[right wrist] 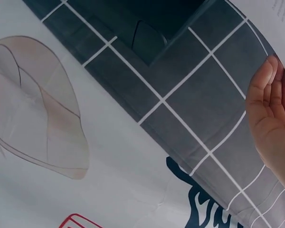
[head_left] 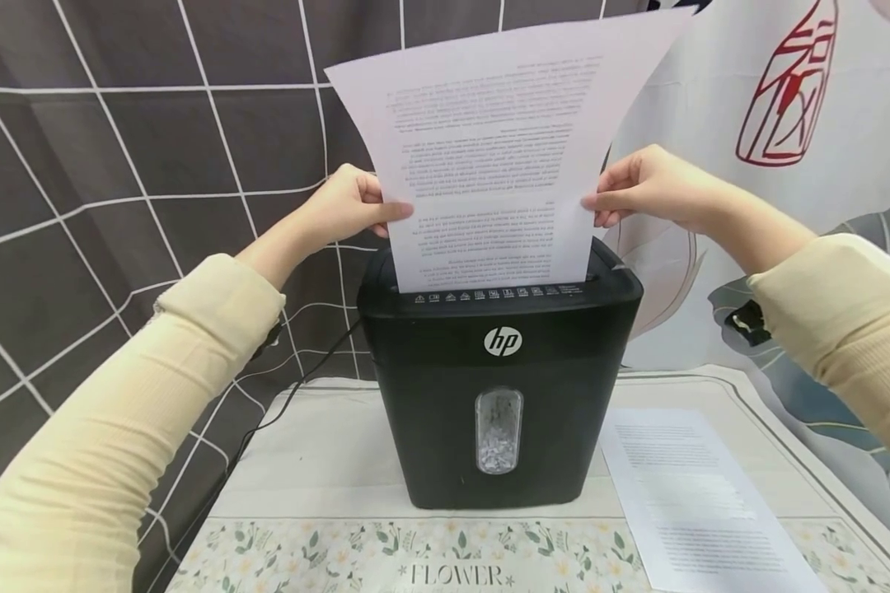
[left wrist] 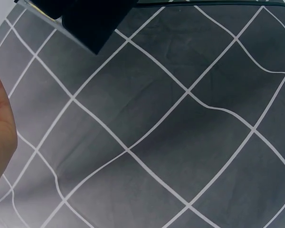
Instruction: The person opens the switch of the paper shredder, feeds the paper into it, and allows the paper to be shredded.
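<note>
A printed sheet of paper [head_left: 489,148] stands upright in the top slot of a black HP paper shredder [head_left: 445,395], its lower end hidden inside the slot. My left hand [head_left: 356,202] pinches the sheet's left edge, thumb on the near face. On the opposite edge my right hand [head_left: 653,189] pinches it at about the same height. Paper shreds [head_left: 498,449] show through the shredder's front window. In the right wrist view the fingers of my right hand [right wrist: 273,109] meet the paper's edge [right wrist: 275,28]. The left wrist view catches only part of my left hand [left wrist: 1,128].
A second printed sheet [head_left: 700,502] lies on the table to the right of the shredder. The table's cloth [head_left: 311,461] has a flowered border. A black cord [head_left: 289,403] runs off to the left. Behind hang a dark gridded curtain [head_left: 156,140] and a white patterned one [head_left: 682,107].
</note>
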